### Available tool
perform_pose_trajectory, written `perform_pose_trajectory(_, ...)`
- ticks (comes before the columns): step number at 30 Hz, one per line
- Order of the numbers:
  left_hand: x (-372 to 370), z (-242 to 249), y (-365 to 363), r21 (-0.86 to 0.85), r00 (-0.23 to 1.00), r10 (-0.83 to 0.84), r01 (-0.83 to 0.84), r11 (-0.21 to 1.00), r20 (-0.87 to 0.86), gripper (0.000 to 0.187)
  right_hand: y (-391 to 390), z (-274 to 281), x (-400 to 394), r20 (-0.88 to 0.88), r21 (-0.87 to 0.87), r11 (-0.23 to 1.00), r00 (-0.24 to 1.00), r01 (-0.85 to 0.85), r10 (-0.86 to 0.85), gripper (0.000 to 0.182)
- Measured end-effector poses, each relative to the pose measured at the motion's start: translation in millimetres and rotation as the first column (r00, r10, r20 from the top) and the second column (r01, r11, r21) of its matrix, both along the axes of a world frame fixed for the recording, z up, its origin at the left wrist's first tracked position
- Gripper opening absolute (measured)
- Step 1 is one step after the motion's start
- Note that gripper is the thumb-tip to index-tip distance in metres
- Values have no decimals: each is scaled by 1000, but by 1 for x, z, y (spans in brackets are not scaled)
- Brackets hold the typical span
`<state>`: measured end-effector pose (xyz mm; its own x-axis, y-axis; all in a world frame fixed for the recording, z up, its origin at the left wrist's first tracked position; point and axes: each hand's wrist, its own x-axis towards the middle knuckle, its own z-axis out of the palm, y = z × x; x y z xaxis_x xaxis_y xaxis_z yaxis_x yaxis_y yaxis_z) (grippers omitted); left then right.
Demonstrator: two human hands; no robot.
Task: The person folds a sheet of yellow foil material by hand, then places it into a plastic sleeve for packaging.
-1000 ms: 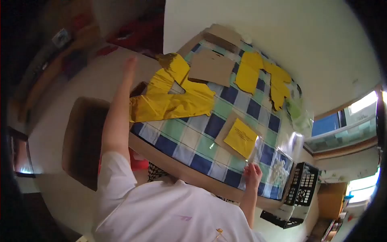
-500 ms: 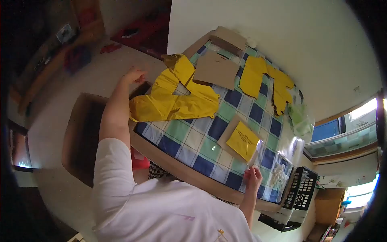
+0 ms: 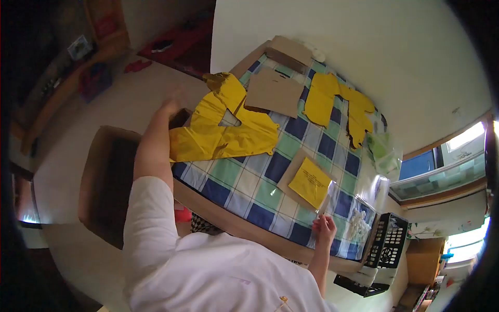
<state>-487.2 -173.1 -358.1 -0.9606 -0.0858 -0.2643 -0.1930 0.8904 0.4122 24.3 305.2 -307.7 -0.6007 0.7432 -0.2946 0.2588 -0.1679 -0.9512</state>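
My right hand (image 3: 325, 227), fingers pinched, grips the corner of a clear plastic bag at the near side of the table. Inside that bag lies a flat yellow folded piece (image 3: 310, 183) with small black print, on a cardboard backing (image 3: 289, 176). My left hand (image 3: 175, 100) is stretched out past the table's left edge, smeared by motion, so its fingers cannot be read. Closest to it is a large flat yellow foil balloon (image 3: 223, 136) spread on the checked tablecloth (image 3: 262, 212). A second flat yellow foil balloon (image 3: 323, 101) lies farther back.
A cardboard sheet (image 3: 274, 92) lies between the balloons, with a cardboard box (image 3: 289, 53) behind. An open brown carton (image 3: 106, 182) stands at left. At right are a white stringy bundle (image 3: 358, 222), a green plastic packet (image 3: 382, 151) and a black crate (image 3: 387, 240).
My left hand has blurred and shifted slightly, its fingers no longer distinct. My right hand keeps its hold on the bag. The whole view has shifted slightly.
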Motion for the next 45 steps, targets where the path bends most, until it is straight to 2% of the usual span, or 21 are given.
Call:
perform_pose_trajectory(3,34,14,2,-507,979,-201,196,839,44,31,-1,7,-3,14,-16,1000,1000,9,-9,15)
perform_pose_trajectory(6,6,-21,-10,-453,984,-170,172,875,44,32,-7,5,-1,-36,-52,998,999,38,-40,16)
perform_pose_trajectory(7,-3,-38,-18,-401,975,-170,100,910,-141,31,-11,7,-3,-93,-70,996,994,56,-62,19)
perform_pose_trajectory(10,13,19,8,-183,895,-119,43,982,-429,27,-9,9,-4,-118,-35,999,993,19,-23,28)
perform_pose_trajectory(12,58,67,53,17,793,-135,180,984,-594,25,-10,8,0,-157,-68,996,987,-58,46,33)
perform_pose_trajectory(13,101,81,84,76,743,-166,280,957,-648,25,-9,6,2,-150,29,990,979,-138,140,34)
perform_pose_trajectory(15,179,91,141,112,583,-304,570,814,-753,30,-7,3,6,-103,214,929,939,-303,329,36)
perform_pose_trajectory(16,214,91,163,219,609,-438,715,664,-661,41,-6,4,7,-23,295,902,942,-314,335,33)
perform_pose_trajectory(17,245,96,184,185,493,-608,848,497,-622,52,-7,7,5,57,373,866,940,-334,338,31)
perform_pose_trajectory(19,285,87,220,67,257,-731,958,279,-633,58,-5,14,1,184,513,772,927,-375,327,24)
perform_pose_trajectory(21,304,66,235,50,237,-780,965,256,-579,61,-6,23,0,279,626,662,912,-411,301,16)
perform_pose_trajectory(22,308,61,240,36,224,-802,969,246,-554,63,-11,31,-3,260,570,752,941,-331,216,7)
perform_pose_trajectory(25,314,56,240,65,263,-799,960,272,-541,55,-1,20,4,126,876,445,980,-184,157,8)
perform_pose_trajectory(29,317,47,240,99,293,-754,951,293,-588,35,3,4,8,-27,542,828,982,-142,186,6)
perform_pose_trajectory(32,321,59,245,152,353,-721,932,330,-596,23,-3,21,-2,63,515,851,995,-104,83,6)
perform_pose_trajectory(34,320,48,247,114,355,-697,923,368,-623,20,1,6,-3,32,606,792,997,-74,69,6)
perform_pose_trajectory(37,317,42,260,282,495,-574,862,422,-653,11,1,-4,-8,32,726,686,999,-43,29,5)
perform_pose_trajectory(40,320,48,267,310,540,-526,830,464,-657,14,-1,-7,-13,17,811,584,1000,-11,-6,5)
perform_pose_trajectory(41,320,47,269,278,533,-531,828,487,-658,15,-2,-7,-14,6,833,553,1000,1,-11,6)
perform_pose_trajectory(44,324,43,272,201,521,-539,816,542,-661,20,-5,-2,-14,190,824,548,981,-144,-28,15)
perform_pose_trajectory(45,326,44,274,188,519,-533,811,554,-668,22,-6,-3,-15,152,829,551,987,-100,-51,18)
